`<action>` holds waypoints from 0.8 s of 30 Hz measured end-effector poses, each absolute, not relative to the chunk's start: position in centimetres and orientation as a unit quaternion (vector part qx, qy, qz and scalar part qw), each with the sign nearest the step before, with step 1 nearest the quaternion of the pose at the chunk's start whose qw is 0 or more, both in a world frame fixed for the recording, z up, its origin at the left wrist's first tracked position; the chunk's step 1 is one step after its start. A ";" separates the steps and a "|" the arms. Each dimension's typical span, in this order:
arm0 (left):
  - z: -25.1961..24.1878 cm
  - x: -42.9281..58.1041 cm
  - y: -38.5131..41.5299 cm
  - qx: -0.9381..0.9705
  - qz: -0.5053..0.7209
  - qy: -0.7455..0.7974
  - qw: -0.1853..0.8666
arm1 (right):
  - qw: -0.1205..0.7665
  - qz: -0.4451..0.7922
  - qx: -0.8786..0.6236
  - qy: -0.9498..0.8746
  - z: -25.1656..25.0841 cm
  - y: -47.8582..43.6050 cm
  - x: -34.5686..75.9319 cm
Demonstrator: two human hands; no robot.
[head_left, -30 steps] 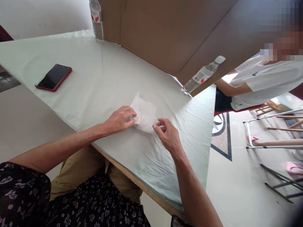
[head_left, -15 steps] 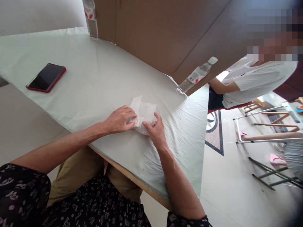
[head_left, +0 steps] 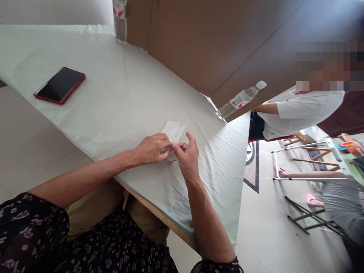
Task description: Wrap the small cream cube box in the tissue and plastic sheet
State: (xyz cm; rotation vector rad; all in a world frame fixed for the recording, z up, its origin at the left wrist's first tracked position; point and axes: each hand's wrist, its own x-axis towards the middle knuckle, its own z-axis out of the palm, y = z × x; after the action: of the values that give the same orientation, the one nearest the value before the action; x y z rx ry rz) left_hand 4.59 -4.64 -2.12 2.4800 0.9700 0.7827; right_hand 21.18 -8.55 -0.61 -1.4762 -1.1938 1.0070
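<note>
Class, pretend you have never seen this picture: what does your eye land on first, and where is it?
First, the left hand and right hand meeting mid-table, pinching a folded white paper on the pale green cloth. Next, the red-edged phone lying at the far left, and the big brown cardboard along the far side, a water bottle at its right corner.

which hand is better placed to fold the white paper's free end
Probably right hand: its thumb sits beside the free end of the thin white paper sheet, while the left hand holds the near part.
</note>
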 end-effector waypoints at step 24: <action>-2.0 5.4 -5.0 0.735 0.368 0.458 0.338 | 0.350 0.350 -0.542 -0.679 0.7 -10.7 21.9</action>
State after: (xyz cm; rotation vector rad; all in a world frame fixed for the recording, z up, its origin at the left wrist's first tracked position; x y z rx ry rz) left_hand 5.37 -4.99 -1.99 1.9154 1.1940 0.9602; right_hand 21.91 -10.74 0.69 -1.4046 -1.7594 0.9079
